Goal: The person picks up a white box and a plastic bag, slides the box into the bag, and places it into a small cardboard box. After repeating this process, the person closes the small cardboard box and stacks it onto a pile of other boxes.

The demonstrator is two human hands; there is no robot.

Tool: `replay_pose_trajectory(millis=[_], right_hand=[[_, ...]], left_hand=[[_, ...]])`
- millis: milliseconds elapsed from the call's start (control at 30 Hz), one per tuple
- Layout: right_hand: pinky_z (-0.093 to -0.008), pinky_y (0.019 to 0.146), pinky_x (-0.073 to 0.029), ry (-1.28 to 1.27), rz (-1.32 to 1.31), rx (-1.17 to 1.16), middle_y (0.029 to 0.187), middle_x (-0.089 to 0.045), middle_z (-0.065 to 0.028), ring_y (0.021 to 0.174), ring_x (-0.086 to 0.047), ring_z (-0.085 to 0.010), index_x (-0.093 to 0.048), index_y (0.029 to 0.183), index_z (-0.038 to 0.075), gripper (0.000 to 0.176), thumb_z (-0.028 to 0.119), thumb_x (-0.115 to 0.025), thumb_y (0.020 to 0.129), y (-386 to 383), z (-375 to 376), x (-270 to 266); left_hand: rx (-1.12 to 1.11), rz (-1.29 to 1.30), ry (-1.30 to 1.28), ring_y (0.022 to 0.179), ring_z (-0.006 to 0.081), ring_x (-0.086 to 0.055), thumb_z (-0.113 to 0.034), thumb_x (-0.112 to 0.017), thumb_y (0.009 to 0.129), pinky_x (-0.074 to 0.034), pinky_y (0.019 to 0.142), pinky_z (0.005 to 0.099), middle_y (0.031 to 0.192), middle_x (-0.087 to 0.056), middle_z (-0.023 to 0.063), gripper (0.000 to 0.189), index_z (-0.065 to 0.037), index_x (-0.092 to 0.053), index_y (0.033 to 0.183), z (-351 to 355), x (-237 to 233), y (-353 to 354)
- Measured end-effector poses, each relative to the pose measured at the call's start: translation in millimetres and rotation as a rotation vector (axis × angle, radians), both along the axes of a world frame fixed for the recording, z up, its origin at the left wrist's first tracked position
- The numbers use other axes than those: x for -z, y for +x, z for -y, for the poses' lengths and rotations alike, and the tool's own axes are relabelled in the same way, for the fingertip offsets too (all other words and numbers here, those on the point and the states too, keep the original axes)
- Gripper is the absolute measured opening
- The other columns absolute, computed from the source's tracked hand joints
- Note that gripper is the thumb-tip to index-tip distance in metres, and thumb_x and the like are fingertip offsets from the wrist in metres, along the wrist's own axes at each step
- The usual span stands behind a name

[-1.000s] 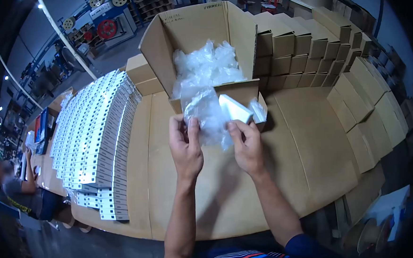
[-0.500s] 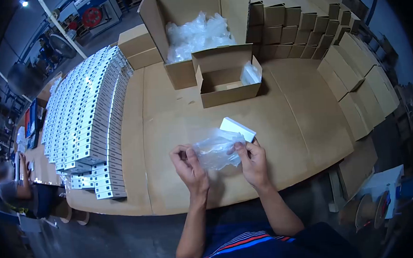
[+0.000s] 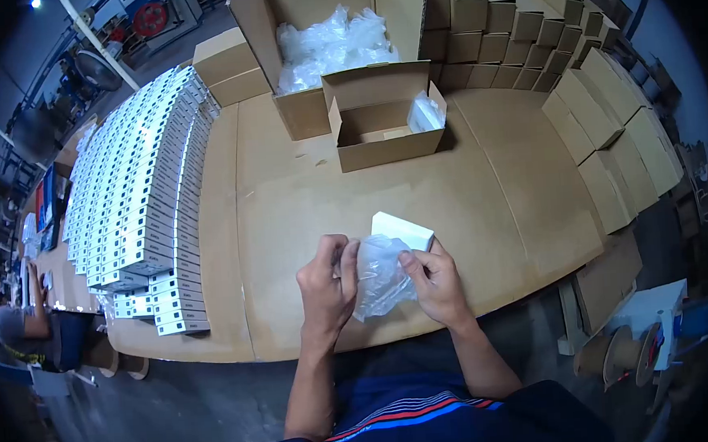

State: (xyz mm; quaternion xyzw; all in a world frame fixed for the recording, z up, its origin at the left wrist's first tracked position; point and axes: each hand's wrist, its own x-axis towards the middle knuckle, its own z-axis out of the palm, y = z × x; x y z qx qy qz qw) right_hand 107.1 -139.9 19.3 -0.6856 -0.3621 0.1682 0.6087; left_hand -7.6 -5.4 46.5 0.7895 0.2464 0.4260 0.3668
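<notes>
A thin clear plastic bag (image 3: 380,278) hangs crumpled between my two hands. My left hand (image 3: 325,283) has its fingers curled together at the bag's left edge; the exact grip of the fingertips is partly hidden. With the thumb on top, my right hand (image 3: 439,285) pinches the bag's right side. That same hand also holds a small white box (image 3: 401,229) tilted behind the bag, its fingers underneath it. The bag covers the box's near edge. Beyond my hands, an open cardboard carton (image 3: 390,151) has a bagged white item (image 3: 426,114) at its right end.
Many white boxes (image 3: 138,202) are stacked along the left. A large carton (image 3: 303,125) of plastic bags (image 3: 335,48) stands at the back. Brown cartons (image 3: 493,46) are piled at the back right, more (image 3: 609,153) at the right. A co-worker (image 3: 24,322) is at far left.
My left hand has turned upward, its fingers curling in closer to the right hand. The bag, stretched sideways before, now bunches and hangs lower. The white box stays in my right hand.
</notes>
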Motion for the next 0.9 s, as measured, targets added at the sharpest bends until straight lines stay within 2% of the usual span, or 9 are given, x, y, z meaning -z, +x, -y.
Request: replay_pose_trajectory(millis=[133,367,400,533,633,667,767,800,900], right_hand=[[-0.0345,0.076,-0.048,0.005,-0.111,0.015,0.097,-0.059,-0.0175,0.083,-0.057,-0.023,-0.069,0.087,-0.007,0.037,0.027,-0.066,0.101,1,2,10],[-0.0366,0.082,-0.051,0.066,0.208,0.162,0.11,-0.063,-0.0215,0.094,-0.064,-0.0305,-0.071,0.091,-0.007,0.029,0.021,-0.071,0.097,4,-2,5],[-0.037,0.083,-0.052,0.097,0.245,0.175,0.112,-0.063,-0.022,0.096,-0.064,-0.0315,-0.071,0.091,-0.007,0.028,0.02,-0.072,0.096,5,-3,8],[-0.0367,0.082,-0.051,0.104,0.307,0.157,0.114,-0.063,-0.0212,0.094,-0.063,-0.0295,-0.071,0.09,-0.007,0.029,0.021,-0.077,0.092,7,-1,12],[-0.0356,0.079,-0.05,0.042,0.189,0.078,0.107,-0.061,-0.0181,0.089,-0.06,-0.0254,-0.072,0.09,-0.006,0.03,0.024,-0.079,0.091,10,3,17],[-0.0353,0.077,-0.049,0.062,0.069,0.062,0.104,-0.061,-0.0166,0.087,-0.058,-0.0237,-0.072,0.09,-0.004,0.03,0.024,-0.079,0.091,10,2,29],[-0.0315,0.071,-0.046,0.088,-0.157,0.115,0.095,-0.059,-0.0095,0.082,-0.052,-0.0163,-0.076,0.093,0.0,0.026,0.026,-0.077,0.094,5,-1,30],[-0.0306,0.071,-0.046,0.057,-0.164,0.157,0.095,-0.059,-0.0088,0.081,-0.052,-0.0153,-0.076,0.093,0.0,0.026,0.026,-0.076,0.094,2,0,24],[-0.0274,0.067,-0.044,0.073,-0.135,0.237,0.094,-0.058,-0.007,0.078,-0.049,-0.0121,-0.077,0.093,0.0,0.027,0.027,-0.075,0.096,1,-3,24]], left_hand=[[-0.041,0.036,-0.295,0.045,0.006,-0.051,-0.014,-0.062,0.103,-0.039,0.044,0.0279,0.051,-0.049,0.0015,0.027,-0.001,-0.059,0.079,-4,2,0],[0.025,-0.035,-0.193,0.045,0.0046,-0.052,-0.013,-0.071,0.097,-0.037,0.044,0.0238,0.051,-0.053,0.0006,0.03,-0.001,-0.058,0.073,-24,19,-11],[0.025,-0.002,-0.208,0.048,0.0028,-0.044,-0.02,-0.068,0.101,-0.033,0.044,0.0233,0.058,-0.05,-0.0035,0.037,-0.003,-0.053,0.072,-22,16,-10],[-0.053,0.231,-0.389,0.055,0.0035,-0.047,-0.02,-0.067,0.102,-0.036,0.049,0.0217,0.063,-0.054,-0.0032,0.036,-0.004,-0.055,0.072,-26,20,0],[0.0,0.21,-0.268,0.051,0.0038,-0.045,-0.02,-0.067,0.102,-0.034,0.046,0.022,0.057,-0.049,-0.0047,0.033,-0.002,-0.059,0.075,-22,19,5],[0.087,0.071,-0.322,0.067,0.0082,-0.056,-0.027,-0.063,0.104,-0.044,0.057,0.0238,0.073,-0.057,0.0016,0.028,-0.001,-0.062,0.093,-24,19,-5],[-0.151,0.508,-0.185,0.098,0.0164,-0.059,-0.03,-0.065,0.102,-0.05,0.083,0.0295,0.108,-0.059,0.0106,0.036,0.001,-0.055,0.118,-22,28,24],[-0.165,0.506,-0.379,0.118,0.0207,-0.048,-0.035,-0.061,0.103,-0.044,0.099,0.0344,0.126,-0.048,0.0123,0.047,-0.001,-0.044,0.13,-14,31,17],[0.058,0.329,-0.486,0.116,0.0186,-0.048,-0.034,-0.062,0.103,-0.043,0.099,0.033,0.124,-0.048,0.0114,0.046,0.0,-0.044,0.129,4,67,5]])
